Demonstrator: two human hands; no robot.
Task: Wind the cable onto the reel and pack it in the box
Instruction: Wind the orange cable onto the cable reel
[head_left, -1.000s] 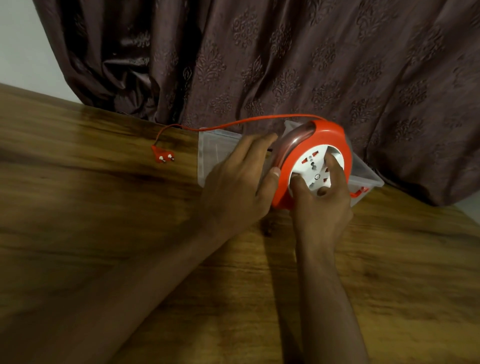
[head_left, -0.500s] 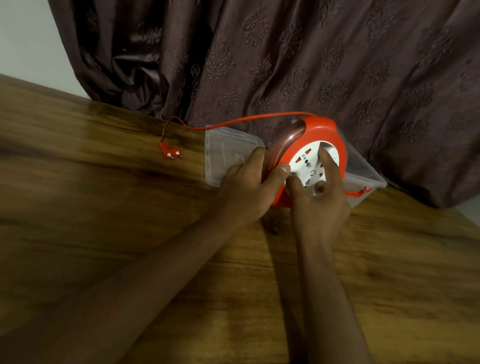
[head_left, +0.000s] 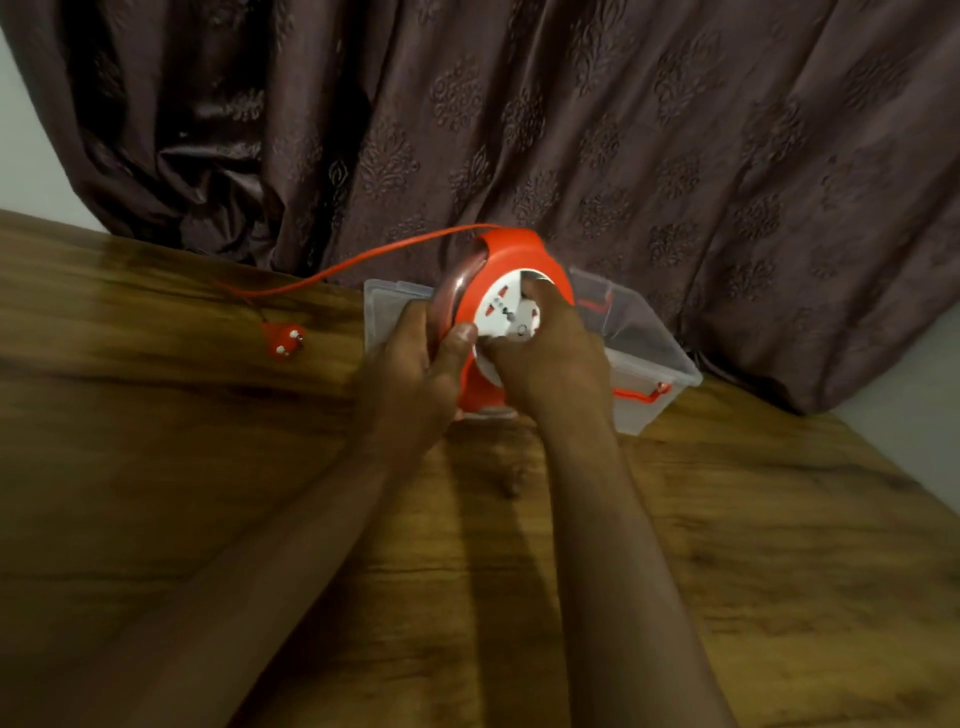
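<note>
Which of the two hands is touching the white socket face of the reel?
The right hand; the left hand grips the reel's side instead.

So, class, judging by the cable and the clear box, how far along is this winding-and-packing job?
Done: nothing finished yet. In hand: the left hand holds the reel while the right hand works its white hub. Left: the cable and plug lie loose on the table; the box awaits the reel.

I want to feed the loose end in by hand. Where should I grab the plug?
Pinch the plug by its red body, coming from above on the end where the cable enters. It lies flat on the table, its pins pointing right toward the box.
</note>
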